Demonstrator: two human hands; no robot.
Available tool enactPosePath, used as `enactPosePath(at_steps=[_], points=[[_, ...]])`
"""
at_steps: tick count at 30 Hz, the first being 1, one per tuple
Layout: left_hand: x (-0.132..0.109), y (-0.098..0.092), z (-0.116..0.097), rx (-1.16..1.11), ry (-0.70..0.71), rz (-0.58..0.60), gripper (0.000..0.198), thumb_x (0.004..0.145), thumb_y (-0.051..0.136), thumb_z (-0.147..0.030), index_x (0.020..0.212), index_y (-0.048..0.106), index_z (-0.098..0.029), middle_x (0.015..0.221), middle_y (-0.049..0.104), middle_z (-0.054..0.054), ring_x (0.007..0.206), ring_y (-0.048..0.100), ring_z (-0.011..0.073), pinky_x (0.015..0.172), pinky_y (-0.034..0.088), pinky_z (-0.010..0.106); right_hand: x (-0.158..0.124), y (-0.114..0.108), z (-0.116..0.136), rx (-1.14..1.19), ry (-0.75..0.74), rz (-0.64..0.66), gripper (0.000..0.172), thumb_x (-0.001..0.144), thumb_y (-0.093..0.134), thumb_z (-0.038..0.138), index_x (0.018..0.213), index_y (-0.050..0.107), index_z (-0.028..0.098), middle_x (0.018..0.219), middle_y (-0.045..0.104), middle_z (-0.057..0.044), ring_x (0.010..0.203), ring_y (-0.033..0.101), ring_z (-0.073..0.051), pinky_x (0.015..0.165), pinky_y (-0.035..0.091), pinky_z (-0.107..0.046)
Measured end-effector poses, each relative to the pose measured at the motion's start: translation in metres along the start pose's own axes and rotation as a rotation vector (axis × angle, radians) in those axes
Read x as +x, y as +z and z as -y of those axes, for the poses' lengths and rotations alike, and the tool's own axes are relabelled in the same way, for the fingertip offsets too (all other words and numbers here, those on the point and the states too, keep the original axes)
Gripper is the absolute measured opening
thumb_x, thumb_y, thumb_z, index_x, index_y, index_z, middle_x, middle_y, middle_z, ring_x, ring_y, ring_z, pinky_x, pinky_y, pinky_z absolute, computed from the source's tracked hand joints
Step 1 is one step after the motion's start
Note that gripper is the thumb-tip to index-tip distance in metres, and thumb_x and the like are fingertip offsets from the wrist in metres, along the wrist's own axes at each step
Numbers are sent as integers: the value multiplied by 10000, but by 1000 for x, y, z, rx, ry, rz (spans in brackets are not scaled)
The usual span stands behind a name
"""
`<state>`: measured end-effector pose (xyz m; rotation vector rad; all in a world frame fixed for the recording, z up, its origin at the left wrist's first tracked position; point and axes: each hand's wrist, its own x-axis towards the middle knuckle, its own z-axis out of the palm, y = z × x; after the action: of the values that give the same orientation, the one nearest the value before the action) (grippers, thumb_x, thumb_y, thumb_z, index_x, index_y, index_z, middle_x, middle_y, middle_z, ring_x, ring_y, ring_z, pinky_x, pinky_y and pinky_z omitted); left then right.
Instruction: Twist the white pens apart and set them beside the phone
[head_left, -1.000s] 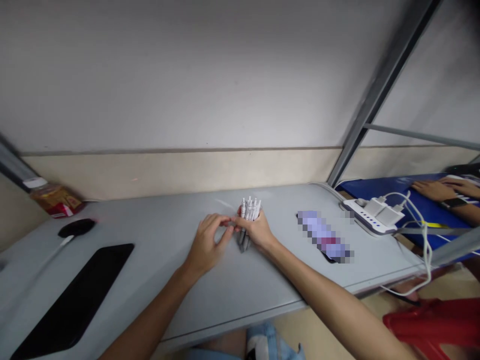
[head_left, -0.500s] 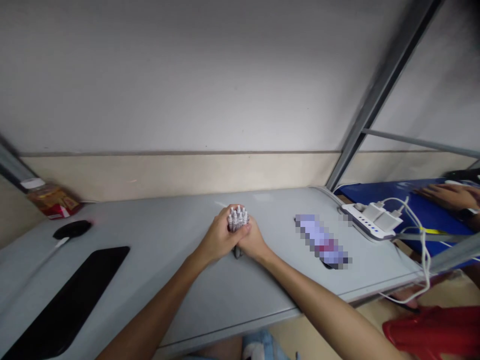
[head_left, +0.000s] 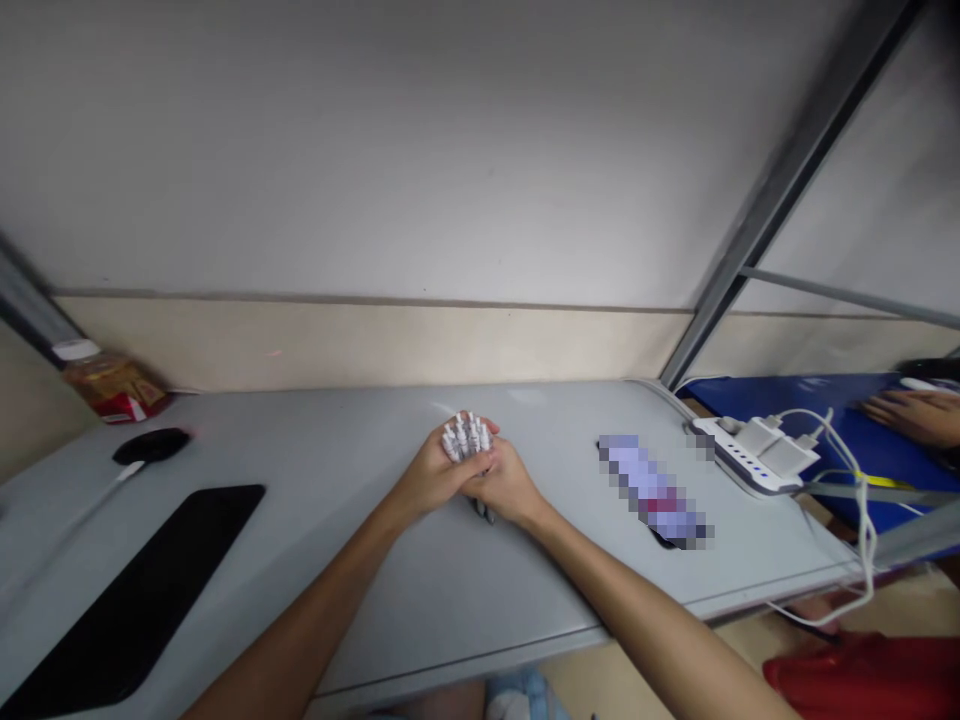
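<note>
Above the middle of a grey table, the left hand and right hand were clasped together around a bundle of pens, white ends up, dark tips poking out below, likely squaring them. A jar stood far left, contents too blurred to name.

1. This looks like a plain work room with shared desks, like a small office or a dorm study spot.
2. A long grey counter stands against a bare white wall.
3. On the counter's left part lie a black mat and a black mouse.
4. Past the counter's right end sits a white power strip with chargers, beside a blue desk where another person's hand rests.
</note>
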<state>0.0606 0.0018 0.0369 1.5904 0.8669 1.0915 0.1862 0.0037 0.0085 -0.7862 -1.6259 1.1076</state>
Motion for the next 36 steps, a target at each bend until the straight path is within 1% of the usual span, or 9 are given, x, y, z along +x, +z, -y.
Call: enactPosePath(at_steps=[4,9,12,16,20,23,28,33,36], points=[[0,-1,-3,-88,-72,37,291,726,715,-274,987,644,-167,875,668,20,816,634,149,796,498,261,0,0,6,62,54,98,256,626,690,183,864,597,167,829,609,-2,767,580,-136,711,500,-245],[4,-3,6,-164,-148,-46,246,703,716,-298,900,687,-152,840,691,27,789,643,158,737,494,246,-1,-1,7,184,108,183,388,590,788,274,918,611,167,869,633,-29,808,590,-159,761,508,-287],[6,-6,15,-165,-152,-89,215,703,696,-304,856,690,-154,786,687,12,738,632,147,699,482,238,-1,-5,0,109,99,224,323,695,726,388,896,629,155,835,623,-25,784,569,-146,753,488,-270],[8,-8,20,-99,-166,-164,167,698,679,-302,764,659,-151,688,649,-13,658,598,129,625,454,220,1,-12,-11,-92,147,146,329,811,593,470,772,602,143,688,557,7,632,491,-103,611,430,-219],[8,-10,18,-22,-222,-233,181,691,664,-325,692,621,-149,629,626,-20,587,576,125,565,431,220,1,-17,-15,-216,271,103,443,823,546,541,634,549,140,540,469,29,502,408,-79,471,328,-199],[7,-12,19,-1,-276,-212,204,709,634,-353,685,623,-151,598,627,-15,560,578,134,543,426,227,1,-20,-11,-243,365,67,507,817,522,595,584,523,145,486,468,24,437,402,-76,426,302,-205],[5,-12,20,54,-297,-130,211,729,613,-338,642,633,-147,576,624,-5,539,565,125,504,397,215,0,-25,3,-147,323,100,395,745,661,507,620,545,151,494,462,49,431,392,-60,414,292,-191],[4,-7,20,47,-295,-2,238,724,636,-387,749,651,-150,678,672,25,592,615,159,529,446,245,0,-27,10,-85,404,168,236,714,714,334,680,585,140,505,504,45,432,455,-66,391,305,-177],[6,-7,27,155,-253,-103,282,711,648,-416,812,623,-154,730,678,26,643,625,167,565,451,250,0,-30,9,-114,441,197,218,720,709,308,678,587,132,486,521,40,414,462,-64,381,309,-174]])
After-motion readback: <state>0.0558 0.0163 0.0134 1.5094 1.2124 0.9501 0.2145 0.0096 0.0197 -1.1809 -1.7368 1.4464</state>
